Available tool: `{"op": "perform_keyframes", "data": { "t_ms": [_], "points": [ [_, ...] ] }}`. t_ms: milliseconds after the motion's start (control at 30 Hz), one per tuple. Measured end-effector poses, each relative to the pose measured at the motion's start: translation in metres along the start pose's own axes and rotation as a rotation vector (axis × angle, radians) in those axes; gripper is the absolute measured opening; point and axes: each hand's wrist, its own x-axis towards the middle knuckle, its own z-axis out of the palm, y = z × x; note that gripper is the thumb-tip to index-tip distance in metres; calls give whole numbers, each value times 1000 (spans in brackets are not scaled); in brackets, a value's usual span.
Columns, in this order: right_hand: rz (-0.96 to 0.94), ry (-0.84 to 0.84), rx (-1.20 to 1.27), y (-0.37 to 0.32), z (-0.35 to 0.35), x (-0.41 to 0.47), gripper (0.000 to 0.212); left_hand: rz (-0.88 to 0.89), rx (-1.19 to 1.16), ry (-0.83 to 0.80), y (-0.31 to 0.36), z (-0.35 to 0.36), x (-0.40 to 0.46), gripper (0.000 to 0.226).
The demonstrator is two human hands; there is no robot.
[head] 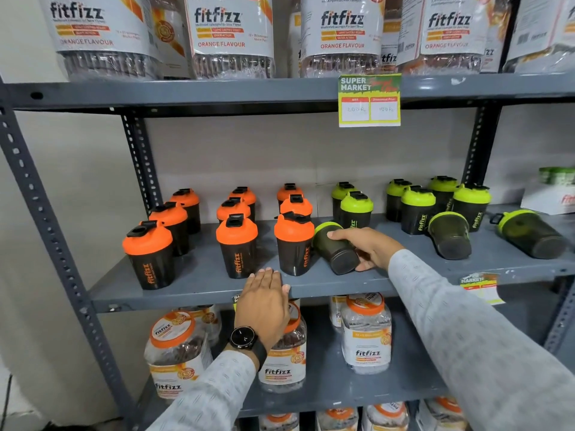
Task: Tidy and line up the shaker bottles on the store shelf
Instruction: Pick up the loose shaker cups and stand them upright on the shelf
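Shaker (334, 247), green-lidded, lies tipped on the shelf (199, 293) with the right hand (370, 248) closed round it, while the left hand (264, 303), flat and empty, hovers near the shelf's edge.

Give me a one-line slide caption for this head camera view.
Right hand grasps a toppled green-lidded shaker beside upright orange-lidded shakers.
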Motion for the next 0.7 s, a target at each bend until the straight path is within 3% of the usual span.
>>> {"op": "perform_keyframes", "data": {
  "t_ms": [133, 300, 367, 433, 567, 700],
  "points": [
    [-12, 28, 112, 4, 1, 3, 51, -4, -5, -5, 0, 0, -1, 56],
    [-133, 144, 430, 5, -7, 1, 44, -12, 0, -23, 1, 0, 0, 56],
    [-219, 226, 494, 10, -6, 3, 59, -17, -2, -25, 1, -1, 0, 56],
    [-268, 334, 473, 18, 0, 3, 82, -22, -6, -26, 1, -1, 0, 56],
    [-393, 464, 346, 43, 17, 3, 64, -17, -2, -38, 0, 0, 1, 55],
    [-486, 625, 104, 61, 31, -9, 67, -9, -2, -40, -1, -1, 0, 55]
  ]
}}
